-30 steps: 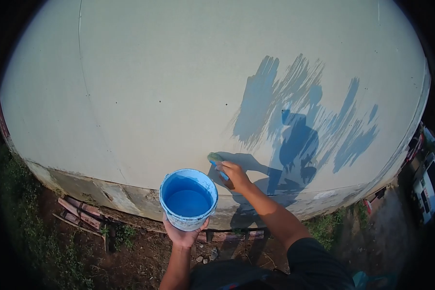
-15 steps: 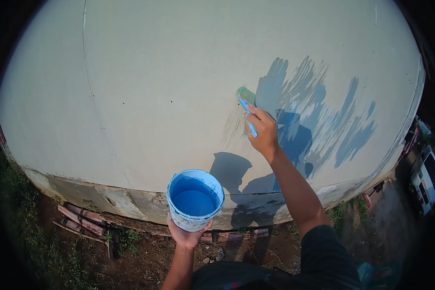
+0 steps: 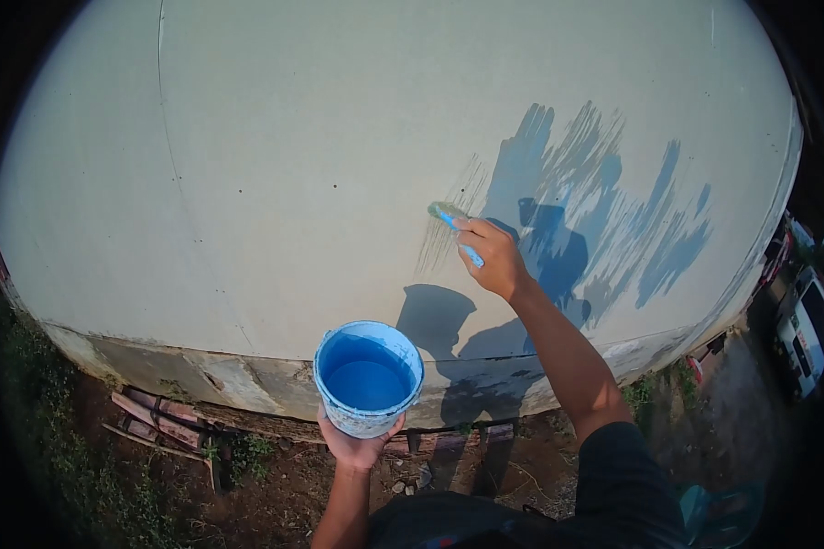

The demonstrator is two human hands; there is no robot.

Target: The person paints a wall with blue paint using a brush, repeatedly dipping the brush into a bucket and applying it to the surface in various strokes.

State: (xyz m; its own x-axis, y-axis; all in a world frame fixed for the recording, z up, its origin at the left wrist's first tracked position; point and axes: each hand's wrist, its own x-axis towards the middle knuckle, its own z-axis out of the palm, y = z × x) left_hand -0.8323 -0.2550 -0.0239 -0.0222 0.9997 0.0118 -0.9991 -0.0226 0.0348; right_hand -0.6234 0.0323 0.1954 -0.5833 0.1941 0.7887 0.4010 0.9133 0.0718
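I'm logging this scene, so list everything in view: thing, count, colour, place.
wall: one, pale grey, filling the frame
paint patch: one, blue, right of centre on the wall
bucket: one, blue, paint inside, low centre
brush: one, blue handle, bristles on the wall
planks: a few, reddish, at the wall's foot
vehicle: one, white, far right
left hand: under the bucket
right hand: gripping the brush

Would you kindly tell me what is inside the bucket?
The bucket, held from below by the left hand, holds blue paint; its inner walls are coated blue too. The paint hides the bottom, so its depth cannot be seen.
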